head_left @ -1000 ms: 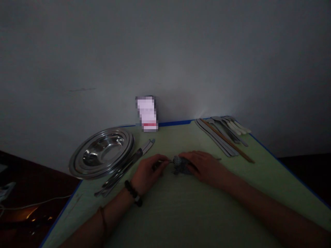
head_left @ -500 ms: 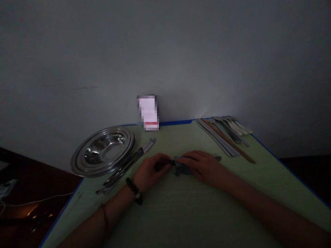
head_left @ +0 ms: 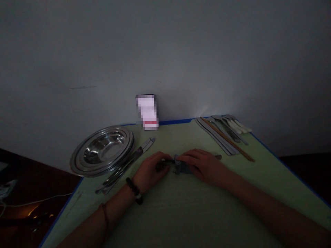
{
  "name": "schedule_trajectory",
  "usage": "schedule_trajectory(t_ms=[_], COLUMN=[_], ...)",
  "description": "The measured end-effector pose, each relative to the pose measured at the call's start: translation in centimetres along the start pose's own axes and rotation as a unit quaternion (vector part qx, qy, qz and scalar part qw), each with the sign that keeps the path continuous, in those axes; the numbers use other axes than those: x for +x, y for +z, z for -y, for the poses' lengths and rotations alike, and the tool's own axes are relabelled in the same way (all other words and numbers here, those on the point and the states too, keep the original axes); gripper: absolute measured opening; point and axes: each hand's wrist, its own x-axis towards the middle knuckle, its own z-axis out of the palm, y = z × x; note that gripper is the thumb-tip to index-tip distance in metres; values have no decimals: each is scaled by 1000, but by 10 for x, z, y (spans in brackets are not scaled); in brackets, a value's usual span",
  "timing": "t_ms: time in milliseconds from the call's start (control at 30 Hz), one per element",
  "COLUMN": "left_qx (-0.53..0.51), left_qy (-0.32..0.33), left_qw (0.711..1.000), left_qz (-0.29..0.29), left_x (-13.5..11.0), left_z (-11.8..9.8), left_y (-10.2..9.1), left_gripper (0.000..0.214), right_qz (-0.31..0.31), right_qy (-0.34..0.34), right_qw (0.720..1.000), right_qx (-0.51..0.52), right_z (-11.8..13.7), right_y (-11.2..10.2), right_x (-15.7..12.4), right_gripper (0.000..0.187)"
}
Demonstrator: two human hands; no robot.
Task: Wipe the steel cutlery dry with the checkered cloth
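Observation:
My left hand, with a dark bead bracelet at the wrist, is closed around the dark handle end of a thin piece of cutlery. Its narrow rounded tip pokes out past my right hand; the middle is covered, so its exact kind cannot be made out. A blue-grey patterned cloth is bunched around it, pressed under the fingers of my right hand. Both hands are low over the middle of the table, close together. Left of them lie several table knives in a loose bundle.
Stacked steel bowls or plates stand at the table's left. Chopsticks, flat grey knives and white-handled cutlery lie at the back right. A phone with a blurred screen leans on the wall. The green table has blue edging.
Both hands keep nearly the same place and grip. The left fingers have opened slightly around the handle, showing more of it. The whole view has shifted a little.

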Motion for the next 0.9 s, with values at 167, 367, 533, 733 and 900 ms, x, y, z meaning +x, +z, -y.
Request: schedule_trajectory(t_ms=[167, 367, 533, 733, 900], left_qx=[-4, 1, -1, -7, 1], left_qy=[-6, -5, -5, -34, -34], left_qw=[1000, 1000, 1000, 999, 999], left_qz=[-2, -12, -7, -5, -9], left_x=[0, 1, 1, -1, 0], left_z=[-2, -4, -4, -4, -5], left_y=[0, -1, -1, 1, 1], left_gripper=[18, 17, 16, 15, 14], right_qz=[2, 7, 3, -5, -3], right_qy=[5, 9, 4, 9, 16], right_qw=[1000, 1000, 1000, 999, 999], right_qx=[10, 16, 28, 38, 32], right_z=[0, 0, 1, 2, 3], right_y=[0, -2, -4, -3, -3], right_x=[-1, 0, 0, 0, 1], right_gripper=[40, 38, 35, 34, 33])
